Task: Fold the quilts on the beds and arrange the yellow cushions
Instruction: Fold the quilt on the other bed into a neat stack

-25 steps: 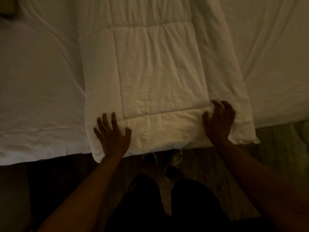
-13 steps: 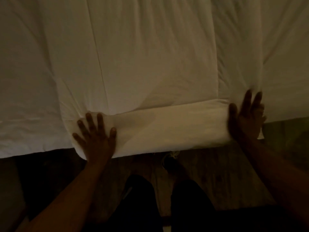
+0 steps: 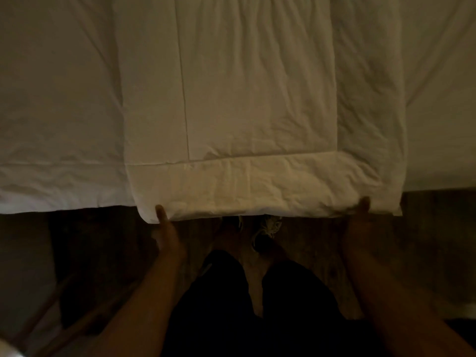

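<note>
A white stitched quilt (image 3: 257,104) lies folded into a long strip down the middle of the bed (image 3: 56,119), its near end hanging just over the bed's front edge. My left hand (image 3: 166,233) grips the quilt's near left corner, thumb on top and fingers hidden under the fabric. My right hand (image 3: 360,222) grips the near right corner the same way, with only the thumb showing above the hem. No yellow cushion is in view.
The white sheet spreads left and right (image 3: 443,99) of the quilt. Dark wooden floor (image 3: 322,274) runs along the bed's front, with my legs and shoes (image 3: 268,228) right below the quilt's edge. The room is dim.
Both hands lay flat on top of the quilt's near end before. They have slid back to its hem and now hold the two near corners from underneath.
</note>
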The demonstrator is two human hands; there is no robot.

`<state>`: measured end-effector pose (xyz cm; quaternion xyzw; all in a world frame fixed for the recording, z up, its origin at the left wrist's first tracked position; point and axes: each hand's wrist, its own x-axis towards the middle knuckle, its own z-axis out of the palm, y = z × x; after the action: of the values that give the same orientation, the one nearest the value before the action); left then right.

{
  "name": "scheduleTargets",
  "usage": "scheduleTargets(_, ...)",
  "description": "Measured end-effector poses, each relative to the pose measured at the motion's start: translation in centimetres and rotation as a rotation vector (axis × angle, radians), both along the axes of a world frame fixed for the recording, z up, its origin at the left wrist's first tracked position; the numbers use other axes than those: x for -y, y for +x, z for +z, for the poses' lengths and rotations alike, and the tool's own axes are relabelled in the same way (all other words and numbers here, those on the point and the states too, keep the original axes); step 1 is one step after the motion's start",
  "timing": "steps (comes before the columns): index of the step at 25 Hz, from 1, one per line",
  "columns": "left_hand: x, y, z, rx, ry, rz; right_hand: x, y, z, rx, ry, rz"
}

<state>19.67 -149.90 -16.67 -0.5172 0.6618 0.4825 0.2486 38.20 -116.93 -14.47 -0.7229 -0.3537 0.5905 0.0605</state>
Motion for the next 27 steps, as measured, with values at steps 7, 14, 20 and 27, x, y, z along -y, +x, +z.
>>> scheduleTargets(7, -6.5, 0.7, -2.1, -0.066, 0.660, 0.258, 3.3, -3.3, -0.7, -0.146, 0.104, 0.393)
scheduleTargets(14, -4.4, -0.8, -2.5, -0.235, 0.524, 0.349, 2.4, -0.2, -1.5, -0.120, 0.392, 0.669)
scheduleTargets(20, -2.1, -4.4, 0.3, -0.264, 0.397, 0.291, 0.7, -1.8, 1.5, -0.083, 0.416, 0.762)
scheduleTargets(27, -3.7, -8.1, 5.7, -0.375, 0.388, 0.263, -1.8, -6.5, 5.4, -0.080, 0.393, 0.737)
